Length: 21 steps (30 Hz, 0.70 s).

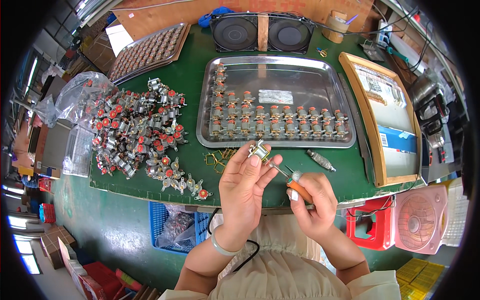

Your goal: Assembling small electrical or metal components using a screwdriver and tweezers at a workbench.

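Observation:
My left hand [242,187] is raised in front of the tray and pinches a small silver motor [259,151] with a brass-coloured wire frame at its side. Closed round the orange handle of a tool [300,191] with a thin metal shaft is my right hand [316,202]. The tool's shaft points up and left toward the fingers of my left hand; whether its tip touches the motor I cannot tell. Behind my hands stands a metal tray [201,131] with rows of similar small motors. Several brass-coloured wire frames [212,160] lie beside my left hand.
A heap of small motors with red discs [135,130] covers the table's left side. A fuller tray [148,50] lies behind it. Two black fan-like units [262,34] stand at the back. A wooden-framed case [378,170] is at right, and a wrapped rod [320,160] lies before the tray.

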Each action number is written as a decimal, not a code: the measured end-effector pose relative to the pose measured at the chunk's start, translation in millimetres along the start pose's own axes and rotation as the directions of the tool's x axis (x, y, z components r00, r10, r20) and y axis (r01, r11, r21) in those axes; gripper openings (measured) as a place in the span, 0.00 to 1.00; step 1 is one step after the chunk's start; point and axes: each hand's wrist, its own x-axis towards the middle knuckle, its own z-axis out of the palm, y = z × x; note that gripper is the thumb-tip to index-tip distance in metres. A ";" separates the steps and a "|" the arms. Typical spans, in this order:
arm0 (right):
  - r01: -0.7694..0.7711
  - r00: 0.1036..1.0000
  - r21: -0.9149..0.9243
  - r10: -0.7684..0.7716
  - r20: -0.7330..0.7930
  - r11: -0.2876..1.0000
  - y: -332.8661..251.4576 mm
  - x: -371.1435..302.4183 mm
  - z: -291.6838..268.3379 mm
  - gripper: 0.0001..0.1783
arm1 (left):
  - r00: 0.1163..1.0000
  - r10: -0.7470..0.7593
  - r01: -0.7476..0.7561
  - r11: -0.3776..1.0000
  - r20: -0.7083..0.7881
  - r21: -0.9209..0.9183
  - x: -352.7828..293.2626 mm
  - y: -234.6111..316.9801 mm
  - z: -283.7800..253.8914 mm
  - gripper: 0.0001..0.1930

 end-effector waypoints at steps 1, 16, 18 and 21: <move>0.000 1.000 0.000 0.000 0.000 1.000 0.5 0.2 0.0 0.17 | 1.000 -0.005 0.005 1.000 0.005 -0.011 0.1 -0.1 -0.4 0.17; -0.716 0.642 0.661 0.584 0.497 0.224 2.2 9.9 -9.3 0.18 | 0.990 -0.025 0.023 1.000 0.139 0.020 0.5 1.7 -1.6 0.18; -0.640 0.765 0.508 0.543 0.347 0.576 1.8 12.8 -5.1 0.21 | 0.991 -0.028 0.018 0.997 0.130 0.077 -0.1 -1.4 -2.4 0.18; -0.405 0.912 0.161 0.387 0.132 0.900 -0.8 15.5 3.9 0.26 | 0.992 -0.012 -0.007 0.987 0.122 0.158 -2.2 -1.7 1.1 0.15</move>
